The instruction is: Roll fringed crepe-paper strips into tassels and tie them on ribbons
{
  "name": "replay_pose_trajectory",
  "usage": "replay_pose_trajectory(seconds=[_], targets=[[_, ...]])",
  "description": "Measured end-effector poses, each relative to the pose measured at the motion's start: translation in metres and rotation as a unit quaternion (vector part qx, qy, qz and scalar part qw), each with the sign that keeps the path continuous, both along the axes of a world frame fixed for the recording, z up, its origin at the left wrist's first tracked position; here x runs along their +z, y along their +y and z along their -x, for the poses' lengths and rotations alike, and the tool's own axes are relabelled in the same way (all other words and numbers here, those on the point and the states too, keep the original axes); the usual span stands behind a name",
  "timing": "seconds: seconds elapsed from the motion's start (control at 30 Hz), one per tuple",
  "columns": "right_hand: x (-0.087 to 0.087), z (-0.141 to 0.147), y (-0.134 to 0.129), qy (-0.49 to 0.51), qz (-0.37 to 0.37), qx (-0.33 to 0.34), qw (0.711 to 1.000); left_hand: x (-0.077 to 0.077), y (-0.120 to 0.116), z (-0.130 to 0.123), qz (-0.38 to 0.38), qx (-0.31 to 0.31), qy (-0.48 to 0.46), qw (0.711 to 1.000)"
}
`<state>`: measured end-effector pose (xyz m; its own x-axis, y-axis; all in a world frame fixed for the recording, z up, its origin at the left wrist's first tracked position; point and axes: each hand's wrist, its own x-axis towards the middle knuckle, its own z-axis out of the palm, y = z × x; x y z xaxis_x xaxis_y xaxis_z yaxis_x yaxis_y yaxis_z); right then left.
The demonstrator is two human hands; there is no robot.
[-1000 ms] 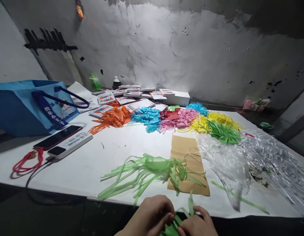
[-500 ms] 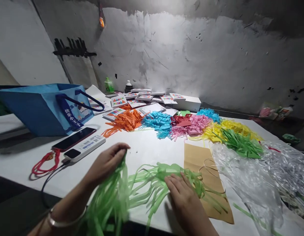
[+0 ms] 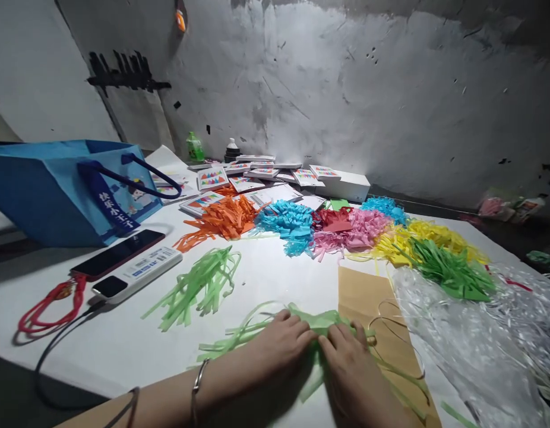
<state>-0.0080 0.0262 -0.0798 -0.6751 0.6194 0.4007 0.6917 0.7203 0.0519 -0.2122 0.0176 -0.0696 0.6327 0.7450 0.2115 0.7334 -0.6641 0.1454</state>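
My left hand [image 3: 286,339] and my right hand [image 3: 346,351] are side by side at the table's front, fingers curled onto the flat middle band of a light green tissue-paper tassel [image 3: 319,321]. The tassel's cut strips spread left and right from under both hands, and my hands hide part of it. A second light green tassel [image 3: 208,279] lies loose on the white table, left of my hands. Just right of my right hand is a brown paper sheet [image 3: 364,291] with a thin cord loop across it.
At the back lie orange [image 3: 225,217], blue [image 3: 286,220], pink [image 3: 366,229], yellow [image 3: 435,238] and dark green [image 3: 448,267] tassels. A blue gift bag [image 3: 47,196], a phone [image 3: 119,252] and a white power bank [image 3: 145,270] with a cable stand left. Clear plastic film [image 3: 457,333] covers the right side.
My left hand has put down its green tassel on the left of the table. It has come right, beside my right hand, onto the other green tassel. The view has shifted slightly.
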Motion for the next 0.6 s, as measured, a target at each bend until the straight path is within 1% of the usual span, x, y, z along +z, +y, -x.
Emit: replay_pose_trajectory(seconds=[0.07,0.17,0.23,0.3,0.33,0.37,0.4,0.43,0.5,0.53,0.57,0.6], targets=[[0.002,-0.012,0.003,0.018,-0.010,-0.032,0.999,-0.003,0.000,0.004,0.032,0.003,0.001,0.999],[0.004,-0.043,0.013,0.035,-0.002,-0.088,0.996,0.006,0.000,0.022,0.077,-0.011,-0.033,0.996],[0.007,-0.068,0.021,0.014,-0.004,-0.145,0.989,0.011,-0.001,0.029,0.090,-0.012,-0.055,0.994],[0.012,-0.088,0.024,-0.012,-0.043,-0.211,0.976,0.012,-0.003,0.031,0.097,-0.004,-0.072,0.993],[0.015,-0.093,0.022,-0.014,-0.072,-0.233,0.970,0.012,-0.005,0.030,0.098,-0.001,-0.078,0.992],[0.017,-0.094,0.018,-0.004,-0.101,-0.234,0.967,0.011,-0.006,0.029,0.102,0.000,-0.088,0.991],[0.020,-0.090,0.012,0.012,-0.120,-0.201,0.972,0.011,-0.007,0.027,0.108,-0.002,-0.102,0.989],[0.021,-0.081,0.004,0.027,-0.120,-0.140,0.982,0.011,-0.008,0.026,0.118,-0.006,-0.117,0.986],[0.020,-0.055,-0.011,0.053,-0.090,0.027,0.994,0.014,-0.009,0.025,0.148,-0.019,-0.153,0.977],[0.016,-0.042,-0.018,0.059,-0.071,0.079,0.993,0.017,-0.009,0.026,0.174,-0.024,-0.174,0.969],[0.012,-0.030,-0.023,0.064,-0.058,0.111,0.990,0.021,-0.008,0.030,0.204,-0.025,-0.197,0.959],[0.007,-0.020,-0.026,0.067,-0.044,0.117,0.990,0.025,-0.007,0.035,0.234,-0.022,-0.219,0.947]])
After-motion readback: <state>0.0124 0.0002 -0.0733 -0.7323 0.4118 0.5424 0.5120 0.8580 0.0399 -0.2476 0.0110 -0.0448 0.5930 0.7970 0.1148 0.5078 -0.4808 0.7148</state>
